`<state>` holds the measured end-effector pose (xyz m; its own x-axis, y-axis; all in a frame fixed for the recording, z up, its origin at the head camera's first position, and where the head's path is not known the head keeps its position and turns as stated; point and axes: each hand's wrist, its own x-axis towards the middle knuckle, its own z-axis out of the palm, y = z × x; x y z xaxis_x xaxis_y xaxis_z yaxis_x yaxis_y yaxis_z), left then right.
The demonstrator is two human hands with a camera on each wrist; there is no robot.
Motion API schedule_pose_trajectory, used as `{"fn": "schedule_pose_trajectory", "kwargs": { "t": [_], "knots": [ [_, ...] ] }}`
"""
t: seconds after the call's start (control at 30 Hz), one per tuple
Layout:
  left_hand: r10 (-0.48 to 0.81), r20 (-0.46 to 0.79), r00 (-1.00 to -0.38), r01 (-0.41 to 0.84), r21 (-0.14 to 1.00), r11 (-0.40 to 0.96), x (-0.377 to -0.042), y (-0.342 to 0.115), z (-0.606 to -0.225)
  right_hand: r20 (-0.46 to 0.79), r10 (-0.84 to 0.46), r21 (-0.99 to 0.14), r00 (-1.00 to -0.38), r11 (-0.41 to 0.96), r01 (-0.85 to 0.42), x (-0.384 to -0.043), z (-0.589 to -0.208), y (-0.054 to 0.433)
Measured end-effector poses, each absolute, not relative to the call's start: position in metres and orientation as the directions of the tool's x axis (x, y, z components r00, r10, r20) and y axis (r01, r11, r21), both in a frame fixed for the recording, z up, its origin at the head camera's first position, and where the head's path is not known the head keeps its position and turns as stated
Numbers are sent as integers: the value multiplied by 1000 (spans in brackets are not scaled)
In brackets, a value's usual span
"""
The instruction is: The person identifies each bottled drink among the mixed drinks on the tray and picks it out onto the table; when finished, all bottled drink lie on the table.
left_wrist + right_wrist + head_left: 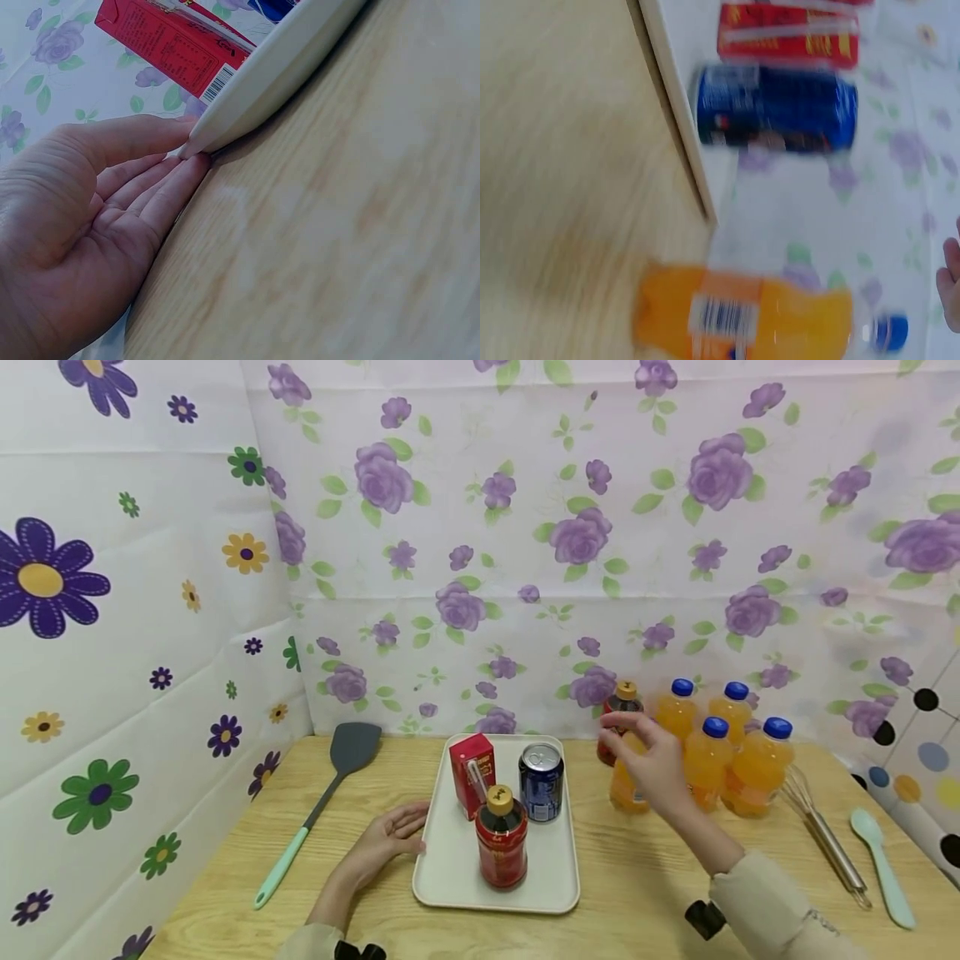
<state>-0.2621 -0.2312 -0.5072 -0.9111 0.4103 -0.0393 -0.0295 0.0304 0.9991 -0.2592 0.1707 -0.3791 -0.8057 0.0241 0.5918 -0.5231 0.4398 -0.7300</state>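
Note:
My left hand is at the left edge of a cream tray. In the left wrist view its thumb and fingers pinch the tray's rim. On the tray stand a red drink carton with a straw on its side, a dark blue can and a red-labelled bottle with a gold cap. My right hand hovers over an orange juice bottle, partly hiding it. In the right wrist view that blue-capped bottle lies apart from the few visible fingers.
Several orange juice bottles cluster at the right, with another gold-capped bottle at the back. A whisk and a pale green spoon lie far right. Left of the tray lies a grey spatula. Floral cloth hangs behind the table.

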Motion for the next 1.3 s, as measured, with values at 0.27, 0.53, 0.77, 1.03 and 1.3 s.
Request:
{"fn": "schedule_pose_trajectory", "kwargs": {
  "t": [0.27,0.53,0.77,1.03,1.3],
  "knots": [
    [416,-40,-908,-23,999,45,-262,-230,-508,421,-282,-793,-862,347,-501,-251,-397,123],
    [384,-36,-922,-10,998,70,-267,-229,-504,307,-520,-857,-797,212,-469,-244,-397,86],
    [397,-45,-917,-22,998,62,-268,-226,-503,242,-551,-883,-799,217,-417,-241,-407,71],
    [398,-47,-916,-28,998,55,-267,-227,-503,235,-538,-890,-810,216,-402,-239,-408,67],
    [394,-55,-917,-32,998,63,-263,-231,-508,160,-539,-895,-827,274,-352,-237,-414,61]
  ]
}}
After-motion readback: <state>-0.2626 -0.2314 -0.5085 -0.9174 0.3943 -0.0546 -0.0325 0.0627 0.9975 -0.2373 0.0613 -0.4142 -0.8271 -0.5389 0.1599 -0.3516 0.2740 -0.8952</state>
